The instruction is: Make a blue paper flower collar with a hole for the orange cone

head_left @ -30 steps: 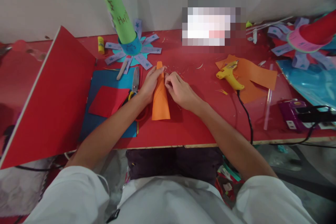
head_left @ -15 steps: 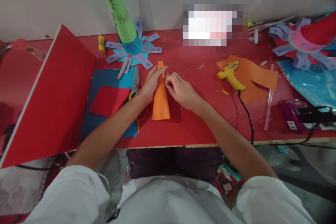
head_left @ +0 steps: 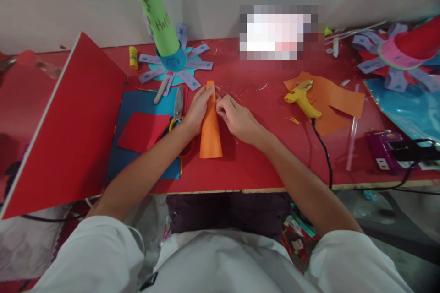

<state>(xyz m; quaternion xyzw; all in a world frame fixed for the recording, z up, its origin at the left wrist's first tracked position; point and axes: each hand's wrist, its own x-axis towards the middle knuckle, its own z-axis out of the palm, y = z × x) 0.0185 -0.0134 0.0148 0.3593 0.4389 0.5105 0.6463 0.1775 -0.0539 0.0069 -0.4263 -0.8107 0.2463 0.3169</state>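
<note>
Grip of the left hand (head_left: 197,109) is wrapped around the narrow upper part of an orange paper cone (head_left: 210,139), thumb laid along its face. Fingers of the right hand (head_left: 237,116) curl in at the cone's right edge; whether their tips pinch the paper or only each other, I cannot tell. The cone sits between both hands, its wide end pointing toward the person.

Just left of it, scissors (head_left: 178,105) lie partly under the left forearm, beside red paper (head_left: 142,130) on a blue sheet (head_left: 132,100). Farther right, a yellow glue gun (head_left: 304,100) rests on orange paper scraps (head_left: 338,123), and a purple device (head_left: 381,139) is near the edge of the red table (head_left: 254,165). Behind the hands rises a green lettered tube (head_left: 160,27) in a blue collar (head_left: 173,61); a red panel (head_left: 68,137) slants at left. A plain grey wall (head_left: 213,0) backs everything.
</note>
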